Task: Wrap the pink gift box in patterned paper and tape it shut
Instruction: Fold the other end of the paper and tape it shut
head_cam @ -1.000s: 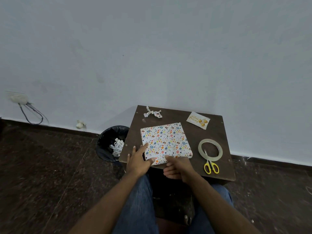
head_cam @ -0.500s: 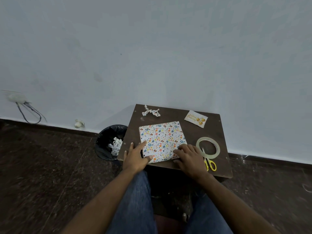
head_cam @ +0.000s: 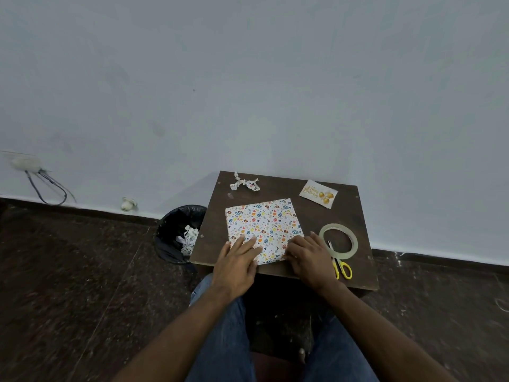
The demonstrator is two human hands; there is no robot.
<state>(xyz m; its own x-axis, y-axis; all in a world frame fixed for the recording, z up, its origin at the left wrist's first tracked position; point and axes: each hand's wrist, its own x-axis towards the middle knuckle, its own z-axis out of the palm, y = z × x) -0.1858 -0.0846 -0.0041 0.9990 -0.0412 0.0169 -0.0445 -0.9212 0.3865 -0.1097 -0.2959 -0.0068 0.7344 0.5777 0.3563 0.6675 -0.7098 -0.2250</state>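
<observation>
Box (head_cam: 263, 228), fully covered in patterned paper, lay flat near the middle of the small dark desk (head_cam: 355, 271), close to its front edge. No pink showed anywhere; paper was white with small coloured eggs and hearts.

Left hand (head_cam: 238, 264) rested palm-down on the box's near-left corner, fingers straight and spread, pressing the paper, nothing gripped. Right hand (head_cam: 308, 256) sat at the near-right corner, fingers bent down over the box's edge onto the paper there. Couldn't tell whether it pinched a flap or only pressed it. Both hands touched the box; forearms came in from the bottom of the view over blue-jeaned legs.

Tape roll (head_cam: 338, 241) lay flat just right of the right hand, well clear of the box. Yellow-handled scissors (head_cam: 340, 264) lay with blades reaching into the roll's ring, handles toward the front edge. Birthday card (head_cam: 318, 193) with gold balloons sat at the far-right part of the desk. Twisted scrap of patterned paper (head_cam: 245, 184) lay at the far-left edge, apart from the box.

Black bin (head_cam: 176, 230) stood on the dark floor just left of the desk, white paper offcuts inside. Pale wall (head_cam: 248, 78) behind, with a socket and loose wires (head_cam: 44, 183) low at left.
</observation>
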